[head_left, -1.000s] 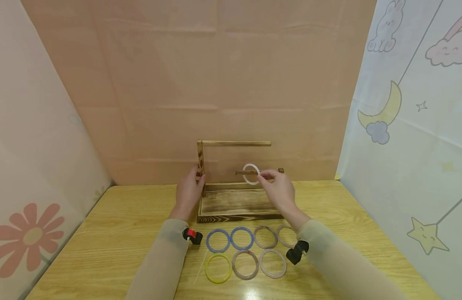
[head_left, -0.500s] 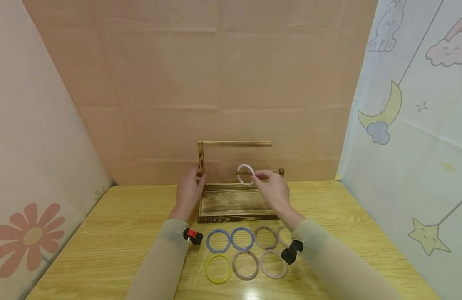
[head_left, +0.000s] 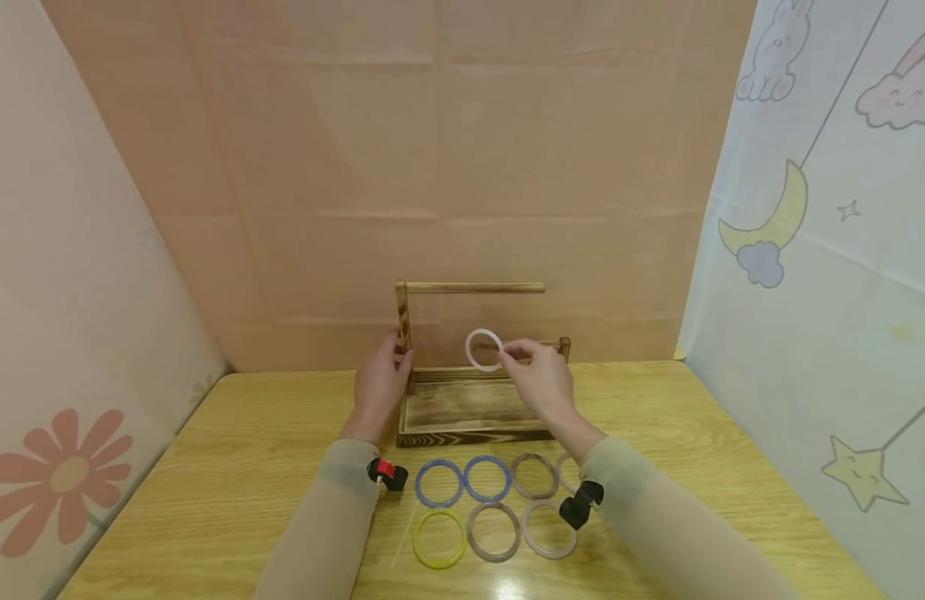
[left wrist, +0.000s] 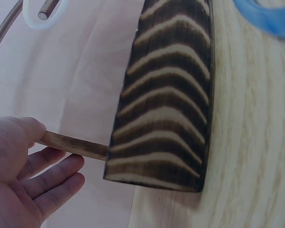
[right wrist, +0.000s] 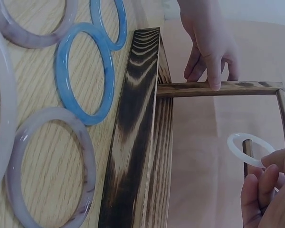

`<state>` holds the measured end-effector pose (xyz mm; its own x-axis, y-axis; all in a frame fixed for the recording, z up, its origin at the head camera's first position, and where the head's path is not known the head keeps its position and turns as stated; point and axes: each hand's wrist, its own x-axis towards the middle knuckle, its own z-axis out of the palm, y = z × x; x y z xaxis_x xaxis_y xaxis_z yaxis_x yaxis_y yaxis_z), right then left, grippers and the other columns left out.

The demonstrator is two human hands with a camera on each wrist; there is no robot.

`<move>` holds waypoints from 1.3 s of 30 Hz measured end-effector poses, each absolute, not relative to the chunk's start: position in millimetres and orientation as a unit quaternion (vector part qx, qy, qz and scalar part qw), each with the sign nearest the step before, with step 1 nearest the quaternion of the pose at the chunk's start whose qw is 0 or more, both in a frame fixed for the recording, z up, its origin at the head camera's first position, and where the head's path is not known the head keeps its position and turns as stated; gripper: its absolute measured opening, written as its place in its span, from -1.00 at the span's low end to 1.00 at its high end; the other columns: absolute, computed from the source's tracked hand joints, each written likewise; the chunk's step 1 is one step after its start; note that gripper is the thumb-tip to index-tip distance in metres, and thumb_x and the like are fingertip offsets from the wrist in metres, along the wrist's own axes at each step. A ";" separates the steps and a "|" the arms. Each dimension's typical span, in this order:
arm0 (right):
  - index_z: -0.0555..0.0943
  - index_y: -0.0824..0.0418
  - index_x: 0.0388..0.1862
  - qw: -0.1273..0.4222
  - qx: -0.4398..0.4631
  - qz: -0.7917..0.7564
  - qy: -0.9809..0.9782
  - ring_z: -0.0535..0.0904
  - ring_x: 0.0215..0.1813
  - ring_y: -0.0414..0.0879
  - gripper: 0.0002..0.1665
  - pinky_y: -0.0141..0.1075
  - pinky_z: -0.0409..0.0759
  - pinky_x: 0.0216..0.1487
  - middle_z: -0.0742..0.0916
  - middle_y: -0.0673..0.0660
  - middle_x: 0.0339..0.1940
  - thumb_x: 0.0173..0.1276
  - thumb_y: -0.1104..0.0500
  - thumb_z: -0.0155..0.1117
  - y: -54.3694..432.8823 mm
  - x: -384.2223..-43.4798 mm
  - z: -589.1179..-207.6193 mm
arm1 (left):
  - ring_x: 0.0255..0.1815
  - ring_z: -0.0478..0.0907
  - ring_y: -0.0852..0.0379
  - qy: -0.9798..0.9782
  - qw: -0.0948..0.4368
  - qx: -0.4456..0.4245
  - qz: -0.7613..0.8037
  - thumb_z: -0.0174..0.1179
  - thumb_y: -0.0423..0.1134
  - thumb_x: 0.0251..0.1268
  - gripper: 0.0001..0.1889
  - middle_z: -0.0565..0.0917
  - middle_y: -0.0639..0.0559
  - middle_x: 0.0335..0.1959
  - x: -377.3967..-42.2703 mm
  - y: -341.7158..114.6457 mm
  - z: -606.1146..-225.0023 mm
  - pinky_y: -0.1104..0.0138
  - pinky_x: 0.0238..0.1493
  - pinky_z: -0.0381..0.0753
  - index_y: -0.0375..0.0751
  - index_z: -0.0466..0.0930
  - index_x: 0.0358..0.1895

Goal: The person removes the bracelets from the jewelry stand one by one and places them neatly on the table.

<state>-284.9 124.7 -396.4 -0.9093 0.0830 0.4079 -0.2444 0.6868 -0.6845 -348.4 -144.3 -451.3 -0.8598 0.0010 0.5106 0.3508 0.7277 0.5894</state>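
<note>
My right hand [head_left: 543,379] pinches a white bangle [head_left: 467,350] between thumb and fingertips, upright above the wooden stand's tray [head_left: 462,437]. In the right wrist view, the free end of the stand's lower peg [right wrist: 247,149] shows within the opening of the bangle [right wrist: 232,147]. At the stand's left side, my left hand [head_left: 380,383] grips the upright post [left wrist: 76,145], thumb on one side and fingers on the other. A longer upper bar [head_left: 473,288] juts right from the top of that post, with nothing hanging on it.
Several bangles lie in two rows on the wood-grain table before the stand: blue ones [head_left: 487,457], a yellow one [head_left: 439,567], and greyish-purple and pale ones [head_left: 494,559]. A peach cloth backdrop [head_left: 320,167] rises close behind the stand, with printed sheets on both sides.
My right hand has moved left with the white bangle, bringing it from partway along the lower peg to the peg's free end. The left hand keeps its hold on the post.
</note>
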 end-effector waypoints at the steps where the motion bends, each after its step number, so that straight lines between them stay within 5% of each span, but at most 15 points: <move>1: 0.87 0.08 0.10 0.208 0.045 0.393 -0.895 0.62 -0.46 -0.12 -0.71 -0.22 0.41 -0.46 0.89 0.05 0.00 0.60 -0.05 0.47 124.5 -284.6 -396.4 | 0.00 0.83 -0.14 -0.896 0.246 -0.099 -0.356 0.22 -0.12 0.76 -0.49 0.79 -0.19 0.18 -348.5 -143.9 -451.3 -0.05 -0.15 0.80 -0.25 0.47 0.57; 24: 0.86 0.05 0.16 0.174 0.084 0.395 -0.898 0.75 -0.26 -0.09 -0.70 -0.16 0.60 -0.35 0.87 0.03 0.05 0.63 -0.03 0.41 141.4 -257.4 -395.2 | 0.01 0.83 -0.17 -0.891 0.252 -0.099 -0.365 0.24 -0.17 0.74 -0.51 0.79 -0.21 0.14 -349.5 -153.5 -446.9 -0.08 -0.13 0.81 -0.26 0.48 0.55; 33: 0.84 0.07 0.18 0.133 0.093 0.372 -0.914 0.78 0.04 0.06 -0.67 0.04 0.75 0.00 0.87 0.01 0.04 0.67 -0.07 0.38 176.4 -229.4 -402.1 | 0.04 0.83 -0.16 -0.891 0.241 -0.100 -0.372 0.24 -0.18 0.74 -0.51 0.79 -0.21 0.16 -347.3 -151.5 -444.2 -0.06 -0.10 0.81 -0.26 0.48 0.56; 39: 0.84 0.11 0.14 0.092 0.085 0.369 -0.921 0.71 -0.25 -0.02 -0.70 -0.13 0.65 -0.31 0.87 0.06 0.02 0.66 -0.03 0.40 199.3 -211.1 -404.3 | 0.06 0.83 -0.17 -0.890 0.244 -0.101 -0.372 0.24 -0.19 0.74 -0.50 0.78 -0.21 0.17 -347.8 -151.0 -442.2 -0.09 -0.09 0.80 -0.25 0.46 0.57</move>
